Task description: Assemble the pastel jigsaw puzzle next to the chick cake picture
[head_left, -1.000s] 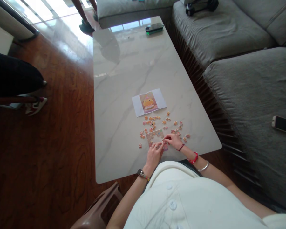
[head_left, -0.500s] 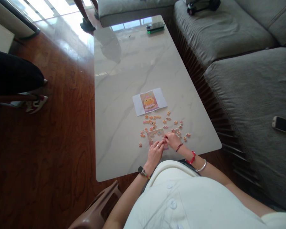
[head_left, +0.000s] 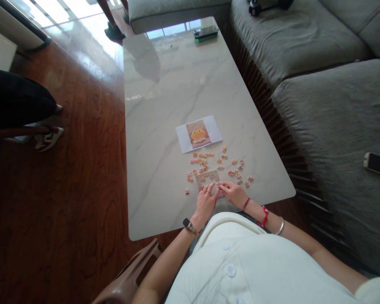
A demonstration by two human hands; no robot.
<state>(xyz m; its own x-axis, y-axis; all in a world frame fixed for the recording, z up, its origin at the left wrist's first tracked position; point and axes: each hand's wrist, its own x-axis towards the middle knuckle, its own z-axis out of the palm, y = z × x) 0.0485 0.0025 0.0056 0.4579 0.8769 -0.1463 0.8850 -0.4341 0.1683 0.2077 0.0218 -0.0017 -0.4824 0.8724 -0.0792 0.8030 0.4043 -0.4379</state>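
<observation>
A partly joined jigsaw block [head_left: 206, 177] lies near the front edge of the marble table [head_left: 164, 109]. My left hand [head_left: 205, 202] rests on its near side, fingers stretched flat on the pieces. My right hand [head_left: 234, 192] lies beside it, fingertips pressed on the block's right edge; whether it pinches a piece is too small to see. Several loose orange and pink pieces [head_left: 228, 166] are scattered just beyond. A reference picture of a yellow character [head_left: 198, 134] lies on white paper further back.
A grey sofa [head_left: 319, 84] runs along the table's right side, with a phone [head_left: 377, 164] on its cushion. A dark green box [head_left: 205, 33] sits at the table's far end. Another person's leg and shoe [head_left: 44, 137] are on the wooden floor at left. A brown stool [head_left: 129, 278] is under me.
Both hands shifted slightly toward me along the jigsaw block; my left fingers spread flatter over it, and my right wrist swung to the right.
</observation>
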